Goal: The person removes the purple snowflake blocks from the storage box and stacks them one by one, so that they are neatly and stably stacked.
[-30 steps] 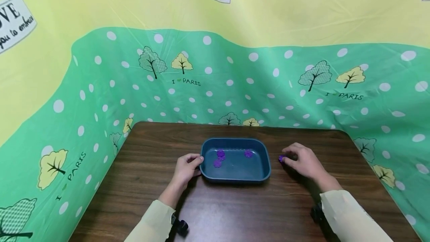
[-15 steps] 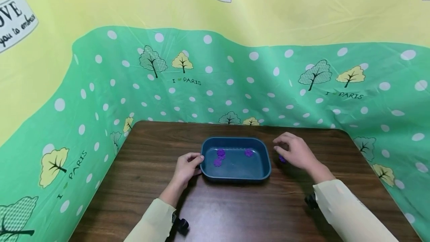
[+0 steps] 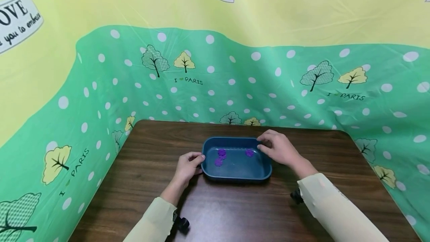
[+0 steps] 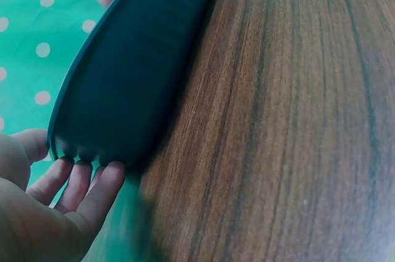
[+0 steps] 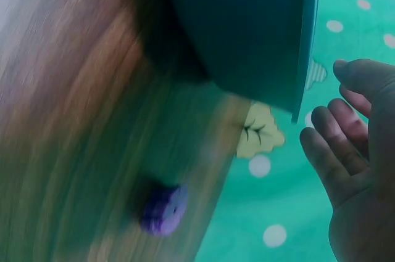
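A dark blue rectangular tray (image 3: 236, 178) stands on the table with several purple flower-shaped pieces (image 3: 218, 162) on its floor. My left hand (image 3: 186, 167) grips its left end, thumb at the rim and fingertips against the outer wall, as the left wrist view shows. My right hand (image 3: 279, 148) is over the tray's far right corner, fingers loosely bent and thumb apart. Nothing shows between its fingers in either view. In the right wrist view a stack of purple flower-shaped pieces (image 5: 164, 209) sits on the table near the tray; in the head view my hand hides it.
The dark wood-grain table (image 3: 235, 212) runs up to a green and yellow printed cloth (image 3: 215, 85) at the back and sides. A small black camera (image 3: 183, 224) is strapped at my left wrist and another black one (image 3: 297, 196) at my right.
My right hand has left the purple stack on the table and moved left to above the tray's right end. My left hand stays on the tray, and the pieces inside look unmoved.
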`<state>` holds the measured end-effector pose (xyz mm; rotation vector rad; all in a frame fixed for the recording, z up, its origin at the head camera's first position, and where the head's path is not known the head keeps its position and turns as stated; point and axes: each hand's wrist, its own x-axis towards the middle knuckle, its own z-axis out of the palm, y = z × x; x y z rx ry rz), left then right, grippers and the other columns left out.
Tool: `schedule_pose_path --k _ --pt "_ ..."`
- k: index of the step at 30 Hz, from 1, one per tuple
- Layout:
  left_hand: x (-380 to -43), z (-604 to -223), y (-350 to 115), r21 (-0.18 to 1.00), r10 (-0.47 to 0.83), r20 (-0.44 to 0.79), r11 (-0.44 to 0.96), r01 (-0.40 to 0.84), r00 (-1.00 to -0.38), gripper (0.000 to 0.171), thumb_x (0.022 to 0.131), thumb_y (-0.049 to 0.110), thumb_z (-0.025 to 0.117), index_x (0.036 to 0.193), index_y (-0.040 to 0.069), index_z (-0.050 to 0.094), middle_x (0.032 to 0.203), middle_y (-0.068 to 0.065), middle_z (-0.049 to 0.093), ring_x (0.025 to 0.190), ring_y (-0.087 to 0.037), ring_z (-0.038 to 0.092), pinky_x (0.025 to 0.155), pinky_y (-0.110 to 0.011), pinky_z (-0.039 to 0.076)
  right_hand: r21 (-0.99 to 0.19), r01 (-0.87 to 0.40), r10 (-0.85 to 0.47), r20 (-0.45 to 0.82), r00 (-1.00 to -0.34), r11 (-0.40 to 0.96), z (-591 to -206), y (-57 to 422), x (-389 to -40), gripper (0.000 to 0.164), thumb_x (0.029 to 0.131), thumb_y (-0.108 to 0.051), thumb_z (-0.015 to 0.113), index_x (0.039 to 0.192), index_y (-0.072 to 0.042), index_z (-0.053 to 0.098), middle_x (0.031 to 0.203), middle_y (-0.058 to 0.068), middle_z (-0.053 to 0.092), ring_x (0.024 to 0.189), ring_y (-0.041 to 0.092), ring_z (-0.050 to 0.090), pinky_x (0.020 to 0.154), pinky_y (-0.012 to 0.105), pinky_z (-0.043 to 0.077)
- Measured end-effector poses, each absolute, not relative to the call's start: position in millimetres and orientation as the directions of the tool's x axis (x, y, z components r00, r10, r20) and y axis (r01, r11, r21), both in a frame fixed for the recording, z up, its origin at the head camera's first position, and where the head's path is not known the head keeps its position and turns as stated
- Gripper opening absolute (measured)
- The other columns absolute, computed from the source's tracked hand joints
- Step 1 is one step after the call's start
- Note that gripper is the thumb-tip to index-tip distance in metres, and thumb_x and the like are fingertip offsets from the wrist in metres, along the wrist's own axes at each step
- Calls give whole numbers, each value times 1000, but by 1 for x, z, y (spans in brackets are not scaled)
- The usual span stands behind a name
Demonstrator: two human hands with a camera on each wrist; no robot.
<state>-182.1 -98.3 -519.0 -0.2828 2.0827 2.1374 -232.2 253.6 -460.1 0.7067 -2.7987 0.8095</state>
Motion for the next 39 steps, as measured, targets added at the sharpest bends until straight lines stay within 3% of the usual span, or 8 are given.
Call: schedule_pose_path --k 9,20,29,39 --pt "-184 -520 -98 970 -30 -244 -14 -244 -969 35 98 14 68 123 -11 65 102 -8 67 94 -20 65 76 -44 65 -442 -495 -458 197 -867 748 -467 217 -234 23 92 -21 78 113 -10 76 110 0 69 96 18 67 84 43 60" --pt "-181 -518 -97 971 -37 -237 -29 -236 -971 38 97 19 72 123 -8 67 103 -6 68 90 -15 65 72 -38 64 -451 -521 -522 134 -842 725 -483 179 -245 27 92 -22 78 116 -9 75 110 2 70 97 19 66 86 41 59" --pt "-182 -519 -98 970 -34 -242 -27 -241 -970 36 98 17 71 123 -8 67 105 -8 67 90 -15 65 76 -42 65 -472 -455 -501 33 -865 755 -492 152 -248 26 93 -26 78 117 -14 76 112 0 70 99 15 65 90 40 59" --pt "-184 -521 -98 971 -39 -238 3 -239 -970 34 99 14 68 123 -11 65 103 -9 67 94 -21 66 79 -46 64 -460 -415 -476 -18 -880 785 -498 133 -248 26 93 -25 78 116 -14 76 112 1 72 99 16 67 89 40 59"
